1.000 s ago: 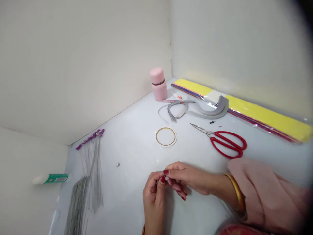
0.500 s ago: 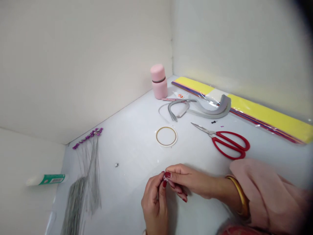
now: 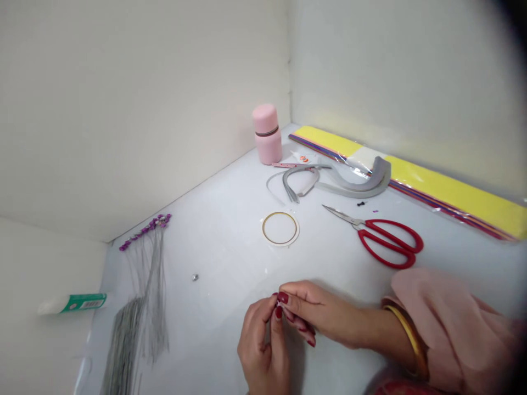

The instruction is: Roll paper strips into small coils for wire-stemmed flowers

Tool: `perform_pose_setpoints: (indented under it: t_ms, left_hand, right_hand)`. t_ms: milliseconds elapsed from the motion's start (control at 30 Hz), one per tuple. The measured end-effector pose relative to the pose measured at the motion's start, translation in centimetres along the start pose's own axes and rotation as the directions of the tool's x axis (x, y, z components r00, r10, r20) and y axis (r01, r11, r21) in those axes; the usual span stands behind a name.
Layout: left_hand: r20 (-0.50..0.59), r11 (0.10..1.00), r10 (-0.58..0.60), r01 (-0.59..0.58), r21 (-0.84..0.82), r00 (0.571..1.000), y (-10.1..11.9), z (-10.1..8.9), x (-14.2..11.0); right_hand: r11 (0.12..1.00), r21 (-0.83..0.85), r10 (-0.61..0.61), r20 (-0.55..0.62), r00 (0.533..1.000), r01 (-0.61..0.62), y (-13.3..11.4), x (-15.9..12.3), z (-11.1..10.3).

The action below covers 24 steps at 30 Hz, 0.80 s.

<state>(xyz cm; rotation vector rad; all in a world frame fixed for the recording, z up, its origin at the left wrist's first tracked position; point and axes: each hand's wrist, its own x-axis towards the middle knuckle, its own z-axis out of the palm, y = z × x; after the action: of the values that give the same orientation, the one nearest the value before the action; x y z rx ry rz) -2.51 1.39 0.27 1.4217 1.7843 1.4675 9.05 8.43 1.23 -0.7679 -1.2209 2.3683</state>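
Two hands meet at lower centre; the left hand [image 3: 263, 351] and right hand [image 3: 323, 312] curl closed, fingertips pinching a tiny piece [image 3: 275, 297] between them, its long axis too small to tell; red-handled scissors [image 3: 389, 245] lie up and right; a gold-edged tape roll [image 3: 280, 229] lies straight ahead.

From where I sit, no wording is legible: the green label on the white tube [image 3: 72, 303] at 8 o'clock and the orange mark on the small packet [image 3: 303, 158] at 1 o'clock are too blurred.
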Motion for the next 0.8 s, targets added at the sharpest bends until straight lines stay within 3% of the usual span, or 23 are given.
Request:
perform_pose_setpoints:
  t_ms: [133, 433, 500, 600, 667, 733, 800]
  left_hand:
    - [0.057, 0.995, -0.055, 0.059, -0.079, 0.997, -0.3, -0.1, 0.1]
    - [-0.023, 0.991, 0.085, -0.082, 0.101, 0.996, 0.1, 0.3, -0.2]
    - [0.001, 0.995, 0.064, -0.064, 0.076, 0.998, 0.0, 0.2, 0.0]
    - [0.128, 0.979, -0.151, 0.166, -0.116, 0.98, -0.1, 0.0, 0.6]
    - [0.247, 0.885, -0.303, 0.368, -0.284, 0.92, 0.0, -0.2, 1.0]
    - [0.359, 0.791, -0.339, 0.47, -0.392, 0.869, 0.1, -0.3, 1.3]
    - [0.405, 0.76, -0.336, 0.499, -0.416, 0.85, 0.2, -0.4, 1.3]
  right_hand:
    - [0.992, -0.125, -0.033, -0.038, 0.999, 0.028, 0.0, 0.1, -0.1]
    - [0.893, -0.439, -0.149, -0.085, 0.985, 0.097, 0.0, 0.0, 0.2]
    - [0.891, -0.442, -0.172, -0.112, 0.979, 0.106, 0.2, 0.2, 0.4]
    - [0.946, -0.311, -0.134, -0.128, 0.983, 0.088, 0.3, 0.5, 0.3]
    - [0.985, -0.168, -0.039, -0.088, 0.995, 0.024, 0.0, 0.6, 0.0]
    - [0.998, -0.04, 0.044, -0.035, 0.998, -0.045, -0.5, 0.6, -0.4]
    - [0.997, 0.034, 0.069, -0.007, 0.998, -0.069, -0.8, 0.6, -0.7]
